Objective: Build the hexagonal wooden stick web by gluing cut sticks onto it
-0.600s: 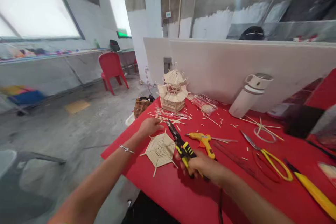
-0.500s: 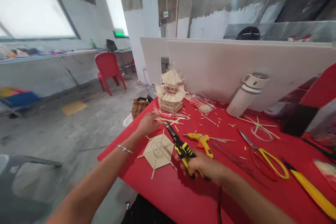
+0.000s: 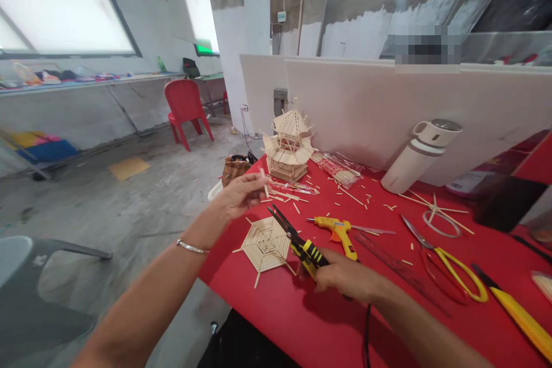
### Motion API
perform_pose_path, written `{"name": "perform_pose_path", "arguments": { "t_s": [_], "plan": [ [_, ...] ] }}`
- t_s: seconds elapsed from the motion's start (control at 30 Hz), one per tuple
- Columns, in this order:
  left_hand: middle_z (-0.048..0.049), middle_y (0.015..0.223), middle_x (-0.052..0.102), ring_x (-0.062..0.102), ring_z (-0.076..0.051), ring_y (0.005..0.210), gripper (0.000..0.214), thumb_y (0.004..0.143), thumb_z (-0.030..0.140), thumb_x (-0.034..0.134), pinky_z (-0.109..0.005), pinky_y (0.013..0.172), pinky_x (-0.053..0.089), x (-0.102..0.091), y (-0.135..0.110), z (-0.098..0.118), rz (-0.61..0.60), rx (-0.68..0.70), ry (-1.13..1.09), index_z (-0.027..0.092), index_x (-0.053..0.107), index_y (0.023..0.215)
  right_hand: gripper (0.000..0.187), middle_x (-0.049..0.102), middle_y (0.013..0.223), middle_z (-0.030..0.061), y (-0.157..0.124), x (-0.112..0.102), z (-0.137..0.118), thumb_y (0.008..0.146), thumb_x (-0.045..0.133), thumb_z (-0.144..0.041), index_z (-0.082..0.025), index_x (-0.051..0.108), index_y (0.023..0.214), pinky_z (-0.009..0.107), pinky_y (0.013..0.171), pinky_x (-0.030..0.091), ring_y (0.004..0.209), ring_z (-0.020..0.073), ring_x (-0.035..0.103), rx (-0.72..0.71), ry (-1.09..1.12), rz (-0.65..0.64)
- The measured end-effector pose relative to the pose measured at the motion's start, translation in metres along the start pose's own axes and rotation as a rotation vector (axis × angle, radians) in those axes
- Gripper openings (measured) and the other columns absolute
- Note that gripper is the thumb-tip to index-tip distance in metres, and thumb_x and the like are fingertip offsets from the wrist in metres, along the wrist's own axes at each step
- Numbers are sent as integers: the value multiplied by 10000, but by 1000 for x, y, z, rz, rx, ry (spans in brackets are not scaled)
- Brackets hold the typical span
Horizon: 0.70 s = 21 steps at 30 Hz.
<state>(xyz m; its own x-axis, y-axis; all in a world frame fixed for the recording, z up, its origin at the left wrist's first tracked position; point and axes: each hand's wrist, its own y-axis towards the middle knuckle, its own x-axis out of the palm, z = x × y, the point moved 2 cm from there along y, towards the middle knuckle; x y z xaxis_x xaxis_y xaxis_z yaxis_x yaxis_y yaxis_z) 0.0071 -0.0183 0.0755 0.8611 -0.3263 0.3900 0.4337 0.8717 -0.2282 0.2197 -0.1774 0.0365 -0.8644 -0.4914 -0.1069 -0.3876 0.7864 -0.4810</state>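
Observation:
My left hand point(image 3: 239, 194) is raised above the red table point(image 3: 302, 322), fingers pinched on a short wooden stick point(image 3: 264, 179). My right hand point(image 3: 342, 276) grips the yellow-and-black handles of a pair of cutters point(image 3: 297, 242), whose dark jaws point up and left. Between the two hands, flat on the table, lies a hexagonal web-shaped panel of sticks point(image 3: 266, 244). A small pagoda model made of sticks point(image 3: 290, 148) stands at the table's far left corner.
A yellow glue gun point(image 3: 338, 229), yellow-handled scissors point(image 3: 448, 259), a yellow utility knife point(image 3: 517, 310), a white flask point(image 3: 414, 155) and scattered stick pieces lie on the table. A white partition point(image 3: 366, 103) runs behind. A red chair point(image 3: 185, 109) and a grey chair point(image 3: 38, 293) stand on the floor.
My left hand has lifted off the table near the loose sticks and now holds a short stick in the air. My right hand with the cutters has barely moved.

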Motion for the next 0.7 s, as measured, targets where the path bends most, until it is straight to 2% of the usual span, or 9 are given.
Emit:
{"name": "perform_pose_path", "arguments": {
  "t_s": [0.07,0.13,0.2,0.23,0.27,0.33,0.43,0.57,0.7],
  "plan": [
    [4,653,695,655,-81,536,205,722,138,824,-122,429,465,-11,-9,7,126,91,-64,143,620,745,230,663,795,3,-2,-9,-3,553,546,-227,-199,621,769,246,612,396,743,166,569,-29,-107,75],
    [-10,708,723,679,-92,562,198,735,132,808,-131,438,486,-17,-19,6,184,108,-57,144,611,753,248,679,824,8,0,-28,-9,656,533,-267,-214,639,874,255,616,395,743,175,589,-54,-346,230],
    [8,646,695,644,-81,501,201,729,143,811,-126,396,449,-19,-28,-3,188,90,-32,144,610,750,296,715,936,25,7,-57,-17,800,512,-352,-250,644,1044,276,656,407,813,205,633,-13,-715,470],
    [27,588,659,605,-70,452,209,724,154,815,-122,371,421,-18,-32,-10,174,76,-30,146,608,743,322,727,995,44,12,-74,-21,836,511,-430,-262,649,1074,297,688,423,872,237,653,76,-906,591],
    [45,541,624,569,-60,414,220,716,163,820,-118,351,396,-17,-35,-17,155,61,-36,151,602,734,364,729,1057,86,19,-90,-22,834,547,-497,-246,666,1071,327,726,437,949,283,660,124,-962,639],
    [45,530,619,563,-63,406,234,689,162,828,-116,343,391,-13,-39,-30,123,25,-64,156,598,732,416,731,1102,131,34,-121,-21,804,607,-556,-234,699,1051,366,774,458,1019,337,667,194,-998,663],
    [-17,653,711,642,-98,496,252,637,130,833,-124,354,421,-5,-40,-45,88,-28,-87,152,598,725,530,731,1121,179,56,-157,-8,761,664,-609,-200,720,1092,411,801,487,1036,380,677,263,-1017,685],
    [-68,760,755,691,-135,570,287,617,148,869,-145,381,460,12,-37,-57,3,-69,-54,143,626,770,592,698,1225,185,70,-173,11,782,692,-491,-162,661,1274,400,893,494,1132,355,649,215,-1024,715],
    [-33,751,746,722,-155,629,430,622,179,896,-225,578,585,30,-33,-66,-49,-72,-31,149,691,999,743,551,1471,122,48,-184,24,830,655,-445,-196,462,1502,305,1043,418,1330,270,519,125,-1014,774]
  ]
}}
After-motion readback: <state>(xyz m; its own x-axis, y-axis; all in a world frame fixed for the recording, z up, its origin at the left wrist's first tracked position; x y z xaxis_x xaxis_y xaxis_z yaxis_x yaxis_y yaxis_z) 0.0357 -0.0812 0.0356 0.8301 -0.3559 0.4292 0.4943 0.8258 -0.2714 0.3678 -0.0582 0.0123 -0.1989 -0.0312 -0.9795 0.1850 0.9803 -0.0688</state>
